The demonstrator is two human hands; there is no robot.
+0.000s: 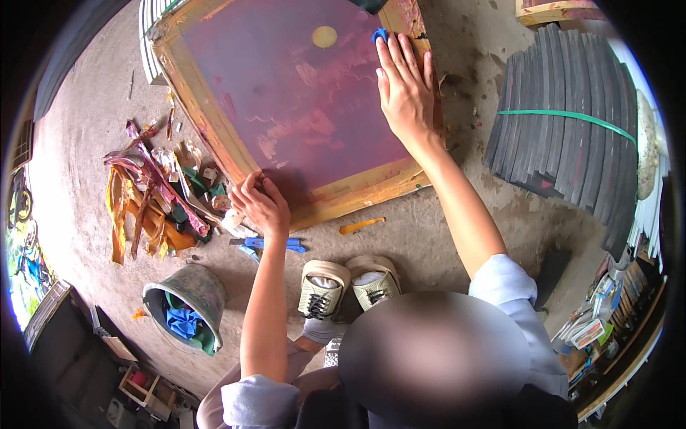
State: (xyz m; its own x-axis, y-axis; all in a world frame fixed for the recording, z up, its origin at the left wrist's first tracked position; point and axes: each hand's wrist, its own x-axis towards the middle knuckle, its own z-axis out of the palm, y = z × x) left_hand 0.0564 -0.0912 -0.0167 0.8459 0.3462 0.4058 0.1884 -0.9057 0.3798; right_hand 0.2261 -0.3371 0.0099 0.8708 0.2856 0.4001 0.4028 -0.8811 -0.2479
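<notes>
A screen-printing frame (336, 197) with a wooden border and a stained purple mesh lies tilted in front of me. A pale yellow round spot (324, 36) shows on the mesh. My right hand (406, 89) is laid along the right border, fingers stretched forward and close together. From under its fingertips pokes a small blue cloth (379, 34); the rest of the cloth is hidden. At the near left corner, my left hand (261, 206) has its fingers curled over the frame's edge. Just below that wrist is a blue utility knife (286, 244) on the floor.
Torn strips of old tape (153, 193) are heaped left of the frame. A grey bucket (214, 289) lies on its side with blue and green cloth in it. At right stands a strapped stack of dark slats (564, 121). A yellow-brown strip (362, 226) lies near my shoes (371, 282).
</notes>
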